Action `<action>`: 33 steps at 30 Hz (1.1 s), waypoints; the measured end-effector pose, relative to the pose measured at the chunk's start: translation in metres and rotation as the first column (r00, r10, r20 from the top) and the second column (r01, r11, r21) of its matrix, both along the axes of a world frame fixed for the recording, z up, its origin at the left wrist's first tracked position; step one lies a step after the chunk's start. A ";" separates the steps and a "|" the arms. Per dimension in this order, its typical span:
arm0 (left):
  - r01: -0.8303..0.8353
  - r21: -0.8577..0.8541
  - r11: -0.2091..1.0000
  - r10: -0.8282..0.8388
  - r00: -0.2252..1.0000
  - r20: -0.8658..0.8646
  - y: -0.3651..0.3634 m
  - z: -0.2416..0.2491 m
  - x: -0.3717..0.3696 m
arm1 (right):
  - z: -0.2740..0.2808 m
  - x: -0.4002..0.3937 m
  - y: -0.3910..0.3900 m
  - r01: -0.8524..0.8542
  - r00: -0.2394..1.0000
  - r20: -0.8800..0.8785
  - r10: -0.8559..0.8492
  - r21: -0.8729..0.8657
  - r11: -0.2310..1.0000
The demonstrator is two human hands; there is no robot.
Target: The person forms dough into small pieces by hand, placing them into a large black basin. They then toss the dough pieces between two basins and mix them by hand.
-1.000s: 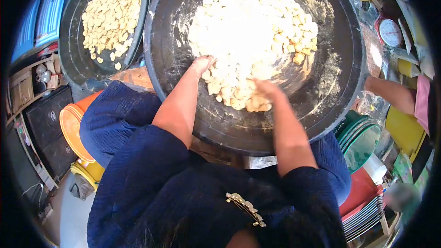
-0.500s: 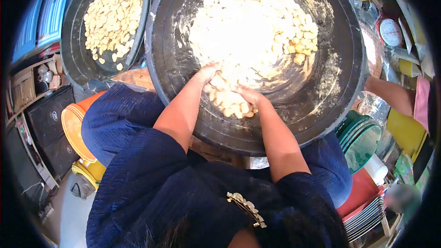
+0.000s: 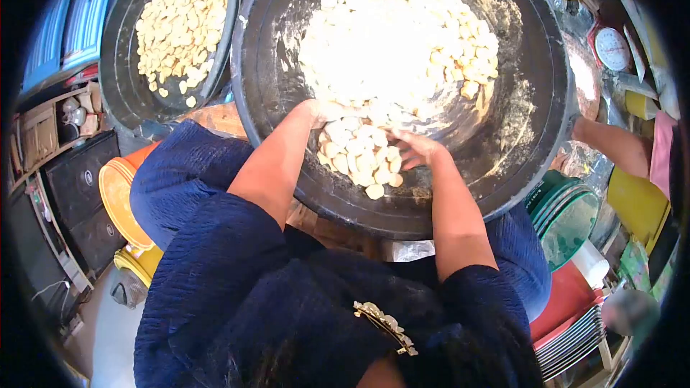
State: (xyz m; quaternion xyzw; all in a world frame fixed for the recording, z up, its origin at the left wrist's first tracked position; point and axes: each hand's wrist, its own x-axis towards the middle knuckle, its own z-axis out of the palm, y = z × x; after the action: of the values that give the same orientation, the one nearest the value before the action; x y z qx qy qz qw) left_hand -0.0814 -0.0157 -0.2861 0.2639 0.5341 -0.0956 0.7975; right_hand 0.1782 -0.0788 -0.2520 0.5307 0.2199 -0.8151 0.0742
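A big black basin [image 3: 261, 93] rests across my lap. In it lies a large heap of pale, rounded, dough-like pieces [image 3: 471, 46], its middle washed out by glare. A smaller cluster of these pieces [image 3: 352, 154] sits near the basin's close side, between my hands. Along the cluster's far left edge is my left hand [image 3: 330, 110], its fingers stretched toward the right and partly lost in the brightness. My right hand [image 3: 418, 148] is at the cluster's right edge, fingers apart and pointing left, the fingertips beside the pieces. Pale powder coats parts of the basin.
A second dark basin [image 3: 118, 75] with similar pieces stands at the upper left. Another person's arm [image 3: 611, 147] reaches to the big basin's right side. Orange tub [image 3: 118, 197], green buckets [image 3: 568, 219] and a round-dial scale [image 3: 612, 48] surround me.
My hands have moved apart, the right one shifting right and its fingers spreading. The small cluster between them now shows more fully and spreads slightly nearer to me.
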 end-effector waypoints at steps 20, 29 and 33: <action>0.398 0.010 0.917 -0.395 0.907 0.145 -0.028 -0.043 0.001 | -0.004 -0.048 -0.022 0.223 0.973 -0.095 -0.209 0.172 0.960; 0.749 0.213 0.627 -0.771 0.636 0.032 -0.023 0.056 0.020 | 0.023 -0.052 -0.020 0.085 0.967 -0.244 -0.072 0.045 0.995; 0.658 0.561 0.502 -0.615 0.728 -0.302 -0.057 0.043 0.029 | -0.006 -0.057 -0.028 0.098 0.984 -0.165 -0.073 0.148 0.984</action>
State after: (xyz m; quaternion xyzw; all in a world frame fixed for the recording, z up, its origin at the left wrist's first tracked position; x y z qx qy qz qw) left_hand -0.0525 -0.0727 -0.2427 0.6908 0.4230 -0.2040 0.5498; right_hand 0.1217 -0.1069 -0.2578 0.4770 0.2648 -0.8378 -0.0203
